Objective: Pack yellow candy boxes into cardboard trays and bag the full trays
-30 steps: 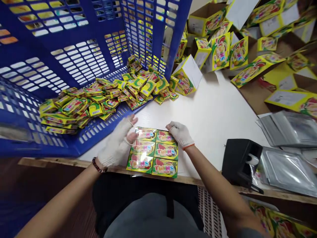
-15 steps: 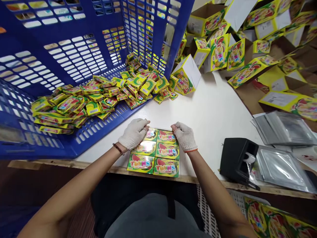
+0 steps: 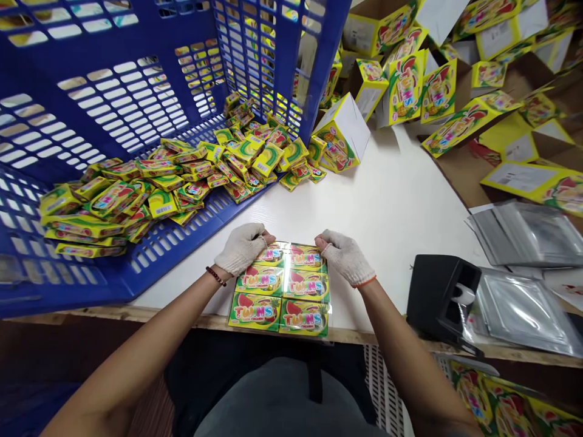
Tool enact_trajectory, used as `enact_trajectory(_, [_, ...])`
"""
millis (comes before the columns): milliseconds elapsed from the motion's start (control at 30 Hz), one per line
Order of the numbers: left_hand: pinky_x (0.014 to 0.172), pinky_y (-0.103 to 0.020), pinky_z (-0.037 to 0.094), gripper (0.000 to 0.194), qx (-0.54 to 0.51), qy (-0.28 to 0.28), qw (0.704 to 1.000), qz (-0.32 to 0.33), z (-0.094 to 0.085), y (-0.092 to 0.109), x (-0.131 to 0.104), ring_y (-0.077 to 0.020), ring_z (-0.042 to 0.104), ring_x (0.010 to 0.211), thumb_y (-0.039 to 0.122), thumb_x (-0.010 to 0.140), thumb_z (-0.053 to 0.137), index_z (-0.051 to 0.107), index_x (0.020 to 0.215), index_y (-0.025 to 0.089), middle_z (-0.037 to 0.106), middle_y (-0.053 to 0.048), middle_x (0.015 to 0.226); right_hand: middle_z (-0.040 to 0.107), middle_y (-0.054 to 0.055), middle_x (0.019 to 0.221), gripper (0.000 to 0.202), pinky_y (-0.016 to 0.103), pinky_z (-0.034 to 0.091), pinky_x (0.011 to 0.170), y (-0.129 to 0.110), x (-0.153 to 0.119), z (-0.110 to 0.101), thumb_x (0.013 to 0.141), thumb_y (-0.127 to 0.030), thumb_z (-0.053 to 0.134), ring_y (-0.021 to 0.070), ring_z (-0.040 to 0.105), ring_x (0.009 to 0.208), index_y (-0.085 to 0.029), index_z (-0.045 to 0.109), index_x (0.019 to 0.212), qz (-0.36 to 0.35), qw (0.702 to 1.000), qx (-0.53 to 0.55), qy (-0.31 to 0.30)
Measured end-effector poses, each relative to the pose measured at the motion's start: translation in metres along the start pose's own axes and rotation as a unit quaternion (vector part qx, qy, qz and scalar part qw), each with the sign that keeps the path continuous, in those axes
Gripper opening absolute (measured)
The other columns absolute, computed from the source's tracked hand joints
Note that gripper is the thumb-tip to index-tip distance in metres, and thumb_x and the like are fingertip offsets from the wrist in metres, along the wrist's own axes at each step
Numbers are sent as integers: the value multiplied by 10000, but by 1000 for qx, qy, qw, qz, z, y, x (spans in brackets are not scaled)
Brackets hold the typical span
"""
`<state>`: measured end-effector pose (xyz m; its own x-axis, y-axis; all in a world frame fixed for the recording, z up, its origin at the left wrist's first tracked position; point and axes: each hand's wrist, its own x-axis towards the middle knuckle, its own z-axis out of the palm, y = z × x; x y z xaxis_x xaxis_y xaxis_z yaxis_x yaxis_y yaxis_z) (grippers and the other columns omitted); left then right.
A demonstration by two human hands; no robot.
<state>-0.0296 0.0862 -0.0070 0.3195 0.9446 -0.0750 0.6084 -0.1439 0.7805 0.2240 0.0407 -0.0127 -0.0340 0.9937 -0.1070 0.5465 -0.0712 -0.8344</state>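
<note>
Several small yellow-green TWINS boxes lie flat in rows inside a clear plastic bag (image 3: pixel 283 285) near the table's front edge. My left hand (image 3: pixel 245 247), in a white fingerless-tip glove with a beaded bracelet at the wrist, is closed on the bag's far left corner. At the far right corner, my right hand (image 3: pixel 345 256), gloved the same way with an orange cuff edge, pinches the bag between thumb and fingers. Glare lies across the plastic over the middle boxes. The fingertips under the gloves are partly hidden.
A blue plastic crate (image 3: pixel 132 267) lies tipped to the left, loose small boxes (image 3: pixel 164 182) spilling from it. An opened display carton (image 3: pixel 339 139) stands behind. Right are a black tape dispenser (image 3: pixel 439 297), stacked clear bags (image 3: pixel 523 309) and a heap of cartons (image 3: pixel 405 85).
The bag of boxes has shifted slightly toward me, its near end now past the table edge. Both hands keep their hold on its far corners. The view has moved a little.
</note>
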Motion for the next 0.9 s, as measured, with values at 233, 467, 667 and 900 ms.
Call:
enact_trajectory(233, [610, -274, 353, 262, -53, 69, 994, -68, 5, -2, 0, -147, 481, 648, 421, 801, 555, 555, 672, 193, 540, 22, 606, 632, 25, 759, 230, 340, 451, 700, -11, 4, 2, 772, -401, 580, 214, 596, 761, -221, 654, 895, 0, 999, -35, 18])
enact_trajectory(467, [648, -280, 376, 288, -28, 28, 999, -30, 3, -2, 1, -165, 527, 715, 462, 785, 576, 600, 699, 188, 610, -3, 701, 600, -16, 698, 271, 281, 435, 575, -24, 8, -3, 759, -429, 612, 162, 567, 643, -213, 639, 923, 13, 996, 53, -67])
enact_trajectory(667, [584, -272, 298, 354, -35, 39, 997, -51, 4, -2, 1, -126, 406, 594, 467, 824, 547, 481, 606, 196, 452, 40, 569, 540, -50, 630, 379, 278, 425, 545, -26, 17, -6, 717, -389, 615, 144, 515, 577, -202, 607, 1046, 39, 989, 114, -85])
enact_trajectory(900, [585, -295, 240, 429, 17, 29, 999, -5, 3, 1, 10, -131, 358, 580, 443, 825, 553, 343, 538, 203, 356, 37, 542, 677, 15, 755, 168, 306, 459, 674, -11, 21, -8, 684, -305, 537, 186, 600, 739, -207, 667, 725, 26, 998, 47, -37])
